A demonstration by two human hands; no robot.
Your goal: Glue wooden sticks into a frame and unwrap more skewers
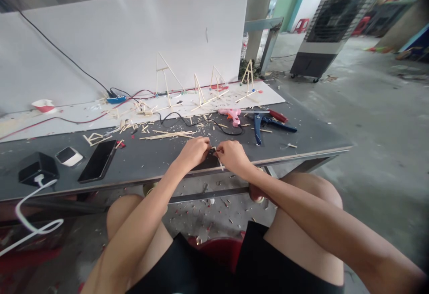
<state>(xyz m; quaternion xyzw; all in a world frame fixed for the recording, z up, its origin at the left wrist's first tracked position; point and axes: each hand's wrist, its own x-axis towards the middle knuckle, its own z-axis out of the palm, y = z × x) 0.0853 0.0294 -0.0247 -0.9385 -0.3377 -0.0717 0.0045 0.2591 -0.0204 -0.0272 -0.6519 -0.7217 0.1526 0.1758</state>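
My left hand and my right hand meet near the front edge of a dark grey metal table. Between their fingertips they pinch small pale wooden sticks, mostly hidden by my fingers. One stick points down past my right hand. Just beyond my hands lies a loose pile of long wooden sticks. A pink hot glue gun and blue-handled pliers rest farther off, to the right.
Triangular stick frames stand on a white board at the table's back, with cables and a blue power strip. A smartphone and charger lie left. Stick scraps litter the table and floor.
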